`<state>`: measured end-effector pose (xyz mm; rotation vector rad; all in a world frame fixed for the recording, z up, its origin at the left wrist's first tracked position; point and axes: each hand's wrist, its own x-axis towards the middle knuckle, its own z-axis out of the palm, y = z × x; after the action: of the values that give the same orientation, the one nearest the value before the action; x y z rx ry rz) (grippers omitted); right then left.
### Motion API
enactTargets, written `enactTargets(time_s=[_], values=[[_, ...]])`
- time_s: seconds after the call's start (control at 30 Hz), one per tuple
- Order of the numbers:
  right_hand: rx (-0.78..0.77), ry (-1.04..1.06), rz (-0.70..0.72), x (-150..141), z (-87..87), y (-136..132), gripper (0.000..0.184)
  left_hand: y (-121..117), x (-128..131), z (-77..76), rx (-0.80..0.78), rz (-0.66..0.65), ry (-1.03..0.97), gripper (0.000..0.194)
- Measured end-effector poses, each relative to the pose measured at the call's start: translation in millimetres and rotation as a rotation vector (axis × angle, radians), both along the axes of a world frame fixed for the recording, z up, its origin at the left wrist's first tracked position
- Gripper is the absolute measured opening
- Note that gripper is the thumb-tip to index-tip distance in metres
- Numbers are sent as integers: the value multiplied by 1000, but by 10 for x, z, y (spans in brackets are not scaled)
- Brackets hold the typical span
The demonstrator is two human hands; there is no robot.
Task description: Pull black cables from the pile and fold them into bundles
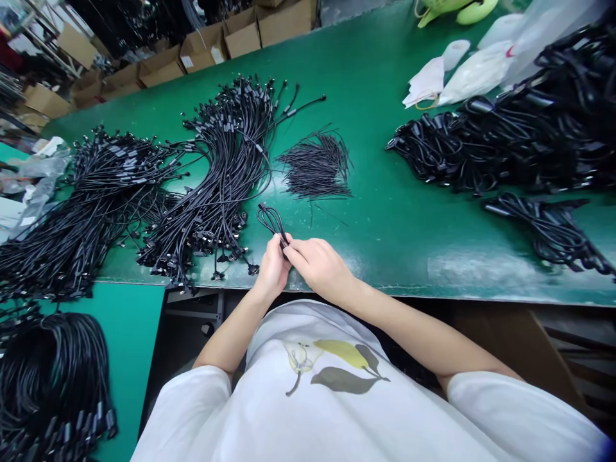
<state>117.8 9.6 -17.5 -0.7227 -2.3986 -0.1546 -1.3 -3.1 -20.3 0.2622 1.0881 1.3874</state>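
A looped black cable [271, 219] is gripped between my two hands near the front edge of the green table. My left hand [273, 266] is closed around the lower part of the bundle. From the other side my right hand [317, 263] pinches at the same spot, thumb and fingers together; whether a tie is in them I cannot make out. Just beyond the hands lies a pile of thin black twist ties [317, 165]. Left of them, a large bunch of straight black cables [231, 154] with connectors at both ends spreads over the table.
Another cable bunch [106, 192] lies farther left, and coiled cables [52, 378] rest on a side table. Folded cable bundles [500, 141] heap up at the right, with a smaller group [548, 231] nearer. White plastic bags [476, 77] and cardboard boxes [205, 48] are at the back.
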Motion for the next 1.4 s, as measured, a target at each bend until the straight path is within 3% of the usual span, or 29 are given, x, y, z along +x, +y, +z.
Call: enactTargets(time_s=[0.1,0.2,0.3,0.43,0.57,0.67,0.77,0.87,1.0,1.1,1.2,1.4], values=[[-4,-47,130,-14,-4,-3,28,-4,-36,3,2,-64,61,30],[-189,-71,264,51,24,27,30,-13,-64,10,-27,-112,98,26],[-339,-23,372,213,167,132,33,-47,-88,47,21,-196,160,22],[-248,-100,285,385,376,350,35,-134,-128,141,199,-569,230,36],[-158,-366,332,451,359,430,31,-224,-195,207,237,-835,413,33],[-223,-450,338,517,278,342,32,-272,-244,217,250,-955,593,30],[-414,-480,284,594,224,228,27,-296,-265,193,278,-1052,740,31],[-539,-510,268,635,168,155,23,-294,-257,137,263,-1119,807,33],[-357,-499,276,646,47,102,19,-255,-221,89,242,-1154,703,31],[-225,-465,295,660,-25,94,20,-222,-174,111,343,-1144,870,25],[-188,-448,291,679,-25,128,20,-202,-132,154,392,-1093,1047,26],[-202,-424,265,657,28,136,22,-264,-113,152,441,-1024,1061,14]])
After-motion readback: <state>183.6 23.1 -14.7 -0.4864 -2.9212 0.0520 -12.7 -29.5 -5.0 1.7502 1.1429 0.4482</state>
